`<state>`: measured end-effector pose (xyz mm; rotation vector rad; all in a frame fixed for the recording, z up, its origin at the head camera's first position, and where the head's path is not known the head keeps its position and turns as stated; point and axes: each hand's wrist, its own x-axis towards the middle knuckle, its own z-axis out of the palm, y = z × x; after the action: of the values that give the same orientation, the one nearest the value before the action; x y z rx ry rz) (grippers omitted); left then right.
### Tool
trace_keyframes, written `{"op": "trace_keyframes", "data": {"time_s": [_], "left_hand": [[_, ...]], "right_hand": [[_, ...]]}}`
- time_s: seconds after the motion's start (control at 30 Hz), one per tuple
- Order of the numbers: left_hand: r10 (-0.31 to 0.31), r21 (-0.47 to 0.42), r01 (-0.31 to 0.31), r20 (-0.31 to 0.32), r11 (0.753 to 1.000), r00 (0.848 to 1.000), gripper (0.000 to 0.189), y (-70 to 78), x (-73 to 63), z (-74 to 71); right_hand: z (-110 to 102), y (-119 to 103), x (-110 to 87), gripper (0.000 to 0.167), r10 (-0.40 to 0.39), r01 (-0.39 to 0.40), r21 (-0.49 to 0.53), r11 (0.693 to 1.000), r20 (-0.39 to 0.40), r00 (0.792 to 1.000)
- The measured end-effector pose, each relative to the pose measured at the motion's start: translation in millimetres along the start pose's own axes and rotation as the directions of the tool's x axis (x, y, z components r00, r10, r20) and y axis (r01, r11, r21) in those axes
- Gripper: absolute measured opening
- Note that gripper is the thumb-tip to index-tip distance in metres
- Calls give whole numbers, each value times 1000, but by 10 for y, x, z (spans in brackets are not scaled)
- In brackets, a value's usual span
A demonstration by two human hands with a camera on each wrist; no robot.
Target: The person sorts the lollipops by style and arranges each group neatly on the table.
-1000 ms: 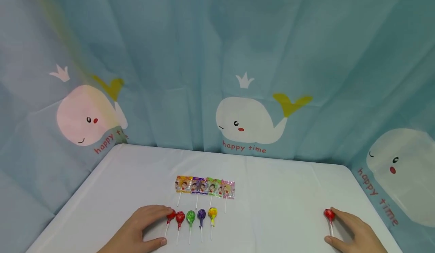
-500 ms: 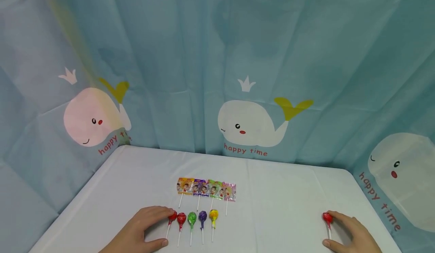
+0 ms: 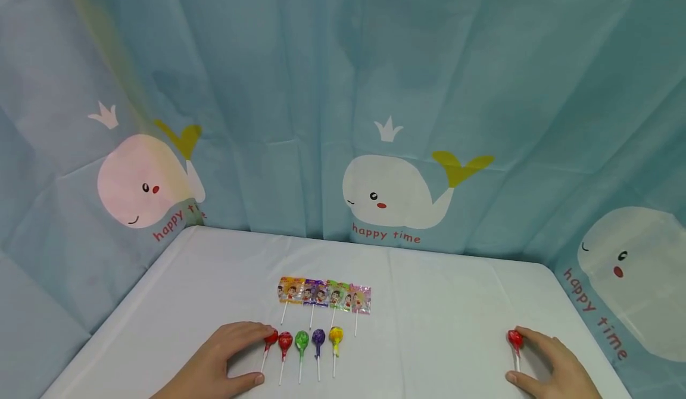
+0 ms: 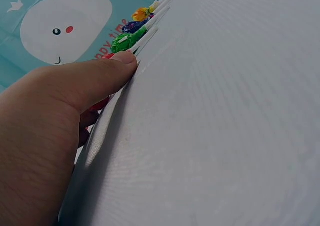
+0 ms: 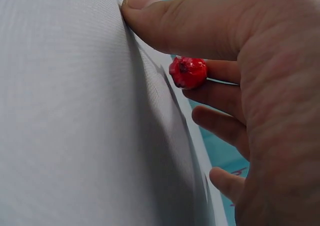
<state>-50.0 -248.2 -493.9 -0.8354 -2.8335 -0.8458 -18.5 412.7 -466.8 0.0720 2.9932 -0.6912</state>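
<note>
Five lollipops lie in a row in the head view. My left hand [image 3: 220, 360] touches the head of the leftmost red lollipop [image 3: 271, 337] with its index finger, the thumb resting apart on the table. Beside that one are another red lollipop [image 3: 285, 340], a green one [image 3: 302, 340], a purple one [image 3: 318, 338] and a yellow one [image 3: 336, 335]. Far to the right, a single red lollipop [image 3: 515, 338] lies at the index fingertip of my right hand [image 3: 557, 363]. Its thumb is spread away from that finger. The right wrist view shows the red candy head [image 5: 188, 72] against the fingers; its stick is hidden.
Behind the row lie flat lollipops in printed wrappers: orange [image 3: 291, 290], purple [image 3: 315, 293], green [image 3: 339, 295] and pink [image 3: 361, 299]. All rest on a white-covered table [image 3: 445, 315]. A blue whale-print curtain [image 3: 289, 89] surrounds its back and sides.
My right hand and the single red lollipop have shifted slightly left. My left hand stays beside the row. The whole view bobs a little.
</note>
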Motion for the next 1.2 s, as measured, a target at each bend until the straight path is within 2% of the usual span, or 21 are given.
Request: {"op": "trace_keyframes", "data": {"time_s": [0.07,0.17,0.33,0.6,0.77,0.9,1.03,1.2], "left_hand": [[-4,-2,4,5,1000,1000,60,-1,1,1],[-6,-7,6,9,1000,1000,61,1,0,-3],[-1,-5,1,9,1000,1000,61,17,0,-22],[11,-8,-11,2,1000,1000,60,13,1,-26],[48,19,-48,-25,999,999,62,8,4,-16],[65,41,-64,-46,997,997,64,4,13,-10],[61,47,-59,-42,997,997,64,12,4,-14],[39,48,-37,-41,998,998,65,25,-27,-24]], "right_hand": [[8,7,-6,101,-12,12,9,1000,-10,1000],[34,15,-26,99,-59,60,2,998,-69,996],[80,4,-40,93,-155,144,-70,987,-188,970],[88,-93,-10,95,-184,173,-74,982,-176,967],[87,-187,14,93,-219,210,-66,976,-198,955],[106,-264,27,89,-244,248,-11,969,-231,942],[140,-332,31,88,-287,299,5,954,-268,920],[168,-448,84,88,-379,394,-24,919,-334,863]]}}
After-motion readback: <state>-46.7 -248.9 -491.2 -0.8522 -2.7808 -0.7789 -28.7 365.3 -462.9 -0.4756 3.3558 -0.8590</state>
